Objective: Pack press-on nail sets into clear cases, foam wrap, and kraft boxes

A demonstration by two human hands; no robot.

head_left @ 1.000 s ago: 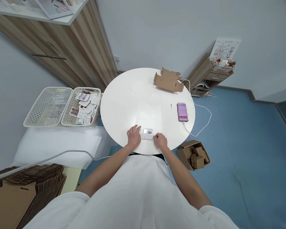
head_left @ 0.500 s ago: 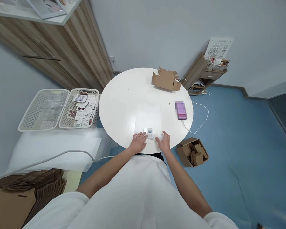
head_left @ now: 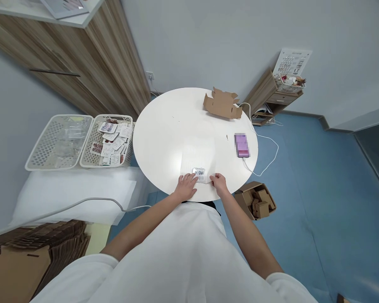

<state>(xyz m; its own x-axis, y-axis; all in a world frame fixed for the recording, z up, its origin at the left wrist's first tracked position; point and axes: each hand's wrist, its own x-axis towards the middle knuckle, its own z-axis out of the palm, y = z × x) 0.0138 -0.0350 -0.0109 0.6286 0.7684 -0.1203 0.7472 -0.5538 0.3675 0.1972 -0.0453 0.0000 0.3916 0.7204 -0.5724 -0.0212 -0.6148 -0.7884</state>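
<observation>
A thin, translucent white wrapping sheet (head_left: 198, 155) lies on the round white table (head_left: 158, 134), near its front edge. On the sheet rests a small clear case (head_left: 199, 171) with dark oval pieces in it. My left hand (head_left: 186, 187) lies flat with fingers outstretched, its fingertips at the case's left side and on the sheet's folded near edge. Between the thumb and fingers of my right hand (head_left: 219, 184) is the sheet's right near corner, slightly raised.
An unfolded cardboard box (head_left: 222, 104) and a purple-screened phone (head_left: 241, 145) with a white cable are on the table. Left stand a basket of cards (head_left: 105, 141) and a basket of clear plastic (head_left: 60, 143). A carton of small boxes (head_left: 255, 202) sits on the floor at right.
My right hand has gone from resting with fingers apart to pinching the sheet's right corner. The near edge is folded up a little. My left hand stays by the case.
</observation>
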